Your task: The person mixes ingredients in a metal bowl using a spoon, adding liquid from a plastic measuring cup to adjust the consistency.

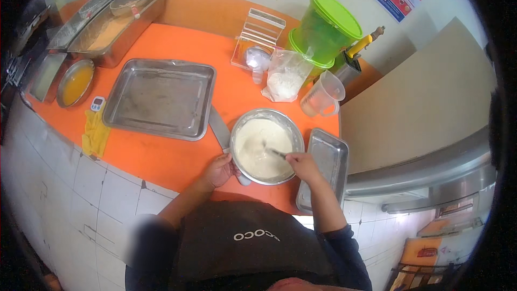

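A round steel bowl (299,129) of pale, creamy batter (254,141) stands close in front of me on the orange table. My right hand (303,165) is closed on a thin dark utensil (278,152) whose lower end is in the batter; its kind cannot be told. Fingers of my left hand (223,169) grip the bowl's lower left rim. Partly beneath the bowl lies a wide-bladed knife or spatula (219,128), its pale handle end (244,179) showing beside my left fingers. A narrow steel tray (333,151) is right of the bowl, partly behind my right forearm.
A large steel tray (161,97) lies left. Behind the bowl are a bag of white powder (282,85), a plastic measuring jug (325,93) and green-lidded tubs (329,24). Farther left are yellow gloves (95,133), a timer (97,104), a bowl of yellow liquid (76,85) and deep steel pans (117,32).
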Tool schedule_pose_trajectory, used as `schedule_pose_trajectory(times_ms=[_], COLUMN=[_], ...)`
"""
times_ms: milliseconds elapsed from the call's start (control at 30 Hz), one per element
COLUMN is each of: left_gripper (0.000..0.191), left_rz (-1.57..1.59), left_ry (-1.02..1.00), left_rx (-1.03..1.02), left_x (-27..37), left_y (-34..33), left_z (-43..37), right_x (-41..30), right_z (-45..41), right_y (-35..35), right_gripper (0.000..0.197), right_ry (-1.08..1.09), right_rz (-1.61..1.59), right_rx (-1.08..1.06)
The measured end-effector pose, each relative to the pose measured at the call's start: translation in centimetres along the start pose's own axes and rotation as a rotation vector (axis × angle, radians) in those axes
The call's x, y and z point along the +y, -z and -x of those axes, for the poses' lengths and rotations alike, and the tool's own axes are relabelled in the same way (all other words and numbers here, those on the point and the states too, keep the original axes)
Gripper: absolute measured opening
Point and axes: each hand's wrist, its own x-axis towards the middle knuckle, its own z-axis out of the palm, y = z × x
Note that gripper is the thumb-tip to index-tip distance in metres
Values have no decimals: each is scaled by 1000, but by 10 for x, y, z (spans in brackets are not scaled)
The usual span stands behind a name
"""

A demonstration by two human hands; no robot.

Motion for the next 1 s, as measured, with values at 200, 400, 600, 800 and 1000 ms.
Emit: schedule_pose_trajectory(times_ms=[200,400,600,800,1000], left_gripper=[29,29,29,29,30], left_rz=[4,3,60,53,39], left_ry=[11,21,40,37,16], left_rx=[37,49,-31,-23,3], left_x=[-1,1,-4,-7,-1], left_y=[1,1,14,9,10], left_z=[0,0,-2,-2,-1], right_x=[-9,-3,-10,-3,2], right_z=[-2,-13,-35,-49,-66], right_y=[3,22,17,22,35], right_gripper=[23,24,27,27,25], right_ry=[66,31,44,-56,-9], right_rz=[74,309,542,595,577], right_rx=[-38,-178,-129,-83,-175])
